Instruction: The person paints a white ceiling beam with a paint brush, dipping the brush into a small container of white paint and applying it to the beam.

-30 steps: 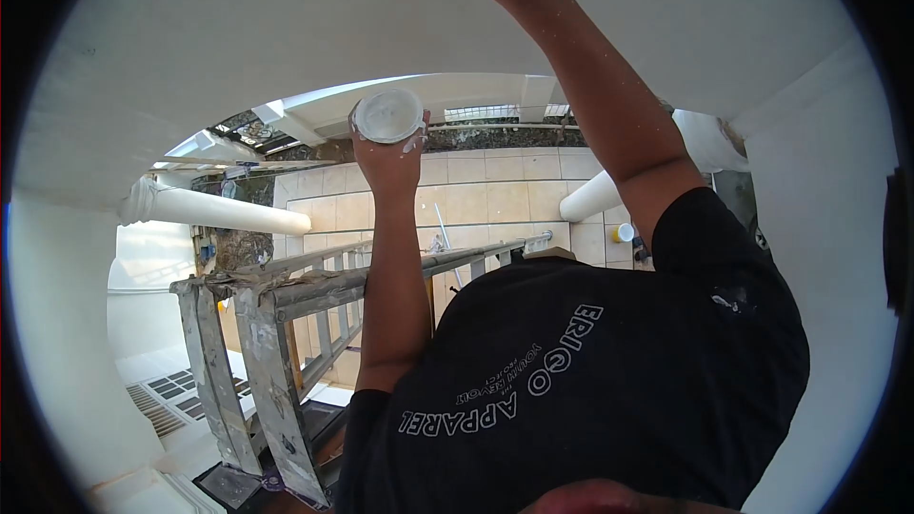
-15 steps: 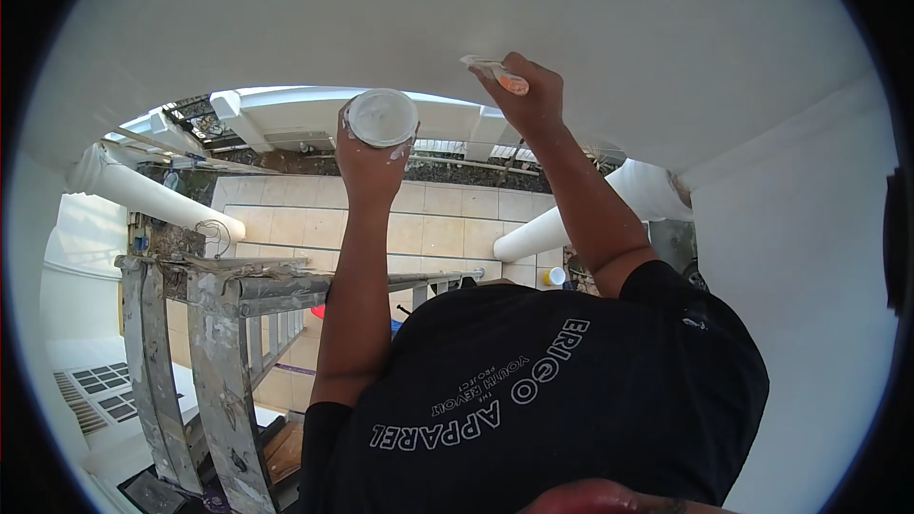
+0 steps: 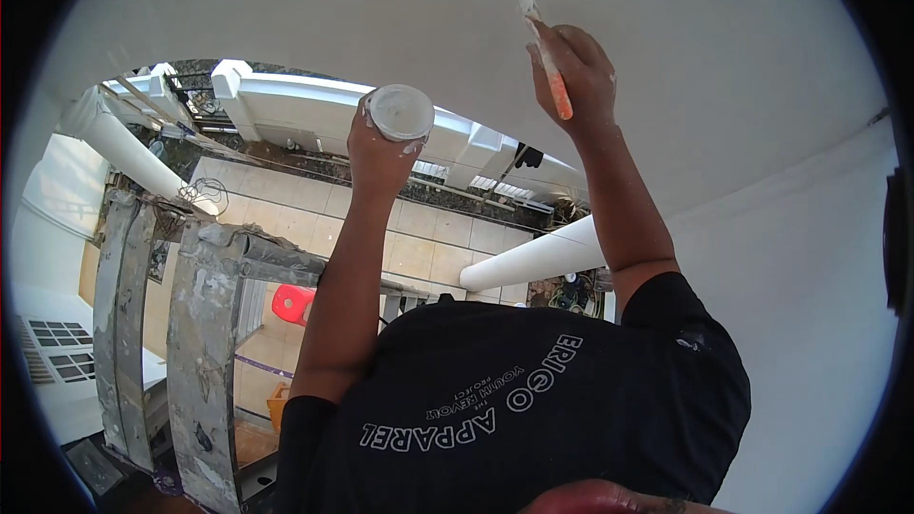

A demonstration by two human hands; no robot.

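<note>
My left hand (image 3: 376, 160) is raised and grips a small round white tub (image 3: 400, 112) smeared with white paste, held just under the white ceiling (image 3: 286, 9). My right hand (image 3: 583, 76) is raised further right and grips a narrow tool (image 3: 545, 48) with an orange handle and a white-coated blade. The blade tip points up and left against the ceiling surface. My black printed shirt (image 3: 533, 400) fills the lower middle of the view.
A paint-spattered metal ladder (image 3: 205, 324) stands at the lower left. Below lie a tiled floor (image 3: 419, 247), a red plastic stool (image 3: 292, 305), white columns (image 3: 533, 262) and a white balustrade (image 3: 305, 105). A white wall (image 3: 809, 324) rises on the right.
My right hand has moved right and up along the ceiling, and the tool now points up-left instead of lying flat. The tub stays held in my left hand. The view has swung leftward.
</note>
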